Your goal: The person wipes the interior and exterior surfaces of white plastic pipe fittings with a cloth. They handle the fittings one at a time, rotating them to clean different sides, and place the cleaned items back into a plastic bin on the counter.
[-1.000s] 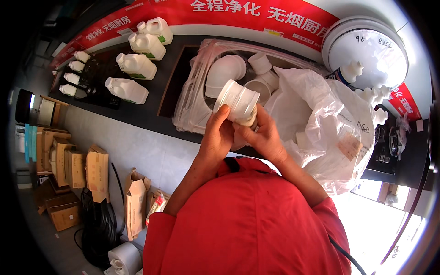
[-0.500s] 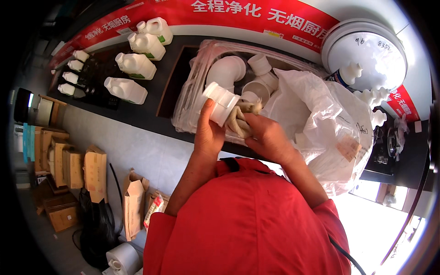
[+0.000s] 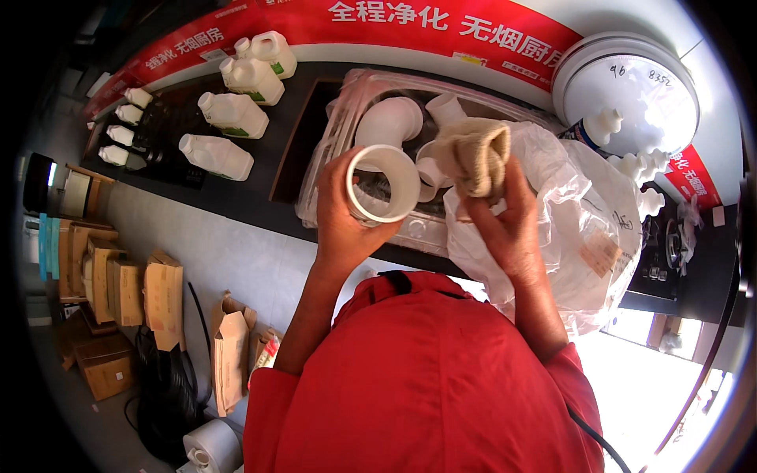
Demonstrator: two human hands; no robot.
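Note:
My left hand [image 3: 341, 217] grips a short white plastic pipe coupling [image 3: 406, 183], its round mouth tilted up so that I look through it. To its right, my right hand [image 3: 509, 225] is closed on a beige knitted cloth [image 3: 471, 154], bunched up and perhaps a glove. A gap separates the cloth from the coupling. Beneath both hands lies a clear plastic bin [image 3: 311, 185]. Inside it are a white pipe elbow [image 3: 386, 122] and other white pipe fittings [image 3: 445, 109], partly covered by the cloth and my hands.
A large translucent plastic bag [image 3: 552, 229] covers the bin's right side. White jugs [image 3: 236, 114] stand on the dark counter [image 3: 229, 197] at left; a white round lidded bucket [image 3: 631, 98] is at the back right. Cardboard boxes [image 3: 164, 296] and a black hose coil [image 3: 165, 394] lie on the floor.
The coupling has turned from lying sideways to showing its open mouth. My right hand has drawn the cloth away from it, up and to the right.

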